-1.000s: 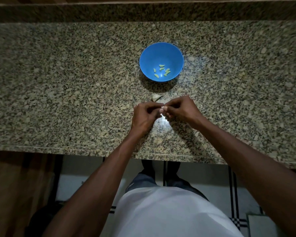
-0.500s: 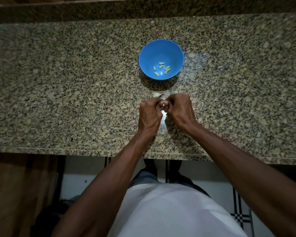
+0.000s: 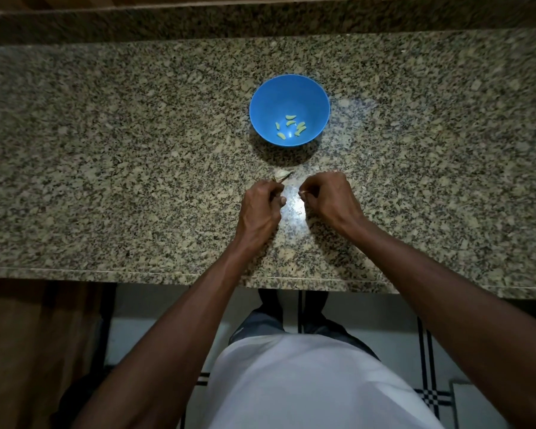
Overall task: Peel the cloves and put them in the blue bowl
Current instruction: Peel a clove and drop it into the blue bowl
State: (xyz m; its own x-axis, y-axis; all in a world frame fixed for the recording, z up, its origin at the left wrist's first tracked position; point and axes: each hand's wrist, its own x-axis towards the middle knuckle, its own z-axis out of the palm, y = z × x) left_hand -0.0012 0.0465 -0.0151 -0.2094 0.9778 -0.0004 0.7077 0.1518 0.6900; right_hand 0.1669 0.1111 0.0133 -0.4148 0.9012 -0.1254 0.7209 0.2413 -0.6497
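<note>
Cloves lie in the bowl on the counter, behind both hands.

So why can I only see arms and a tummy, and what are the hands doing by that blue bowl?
The camera sits on the person's head and looks down, so you see their own arms, white shirt and a speckled stone counter. The blue bowl stands on the counter with a few small pale peeled cloves inside. Just in front of it lies a scrap of papery peel. The left hand and the right hand are both curled, a little apart. The right one pinches something tiny and pale, too small to name. What the left holds is hidden.
</note>
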